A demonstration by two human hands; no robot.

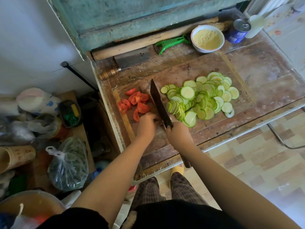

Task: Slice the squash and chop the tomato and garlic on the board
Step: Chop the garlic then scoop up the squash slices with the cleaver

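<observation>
Squash: thin pale-green rounds, heaped centre-right.
Tomato: red wedges, centre-left.
Right hand: grasping cleaver.
Left hand: curled, contents hidden.

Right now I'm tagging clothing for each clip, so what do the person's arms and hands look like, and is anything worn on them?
Both forearms are bare from the hands back to the bottom of the picture. The left hand and right hand have no gloves, and no rings, watch or bracelet show. Dark fabric, probably a top, sits at the bottom edge; whether it has sleeves is not visible.
</observation>
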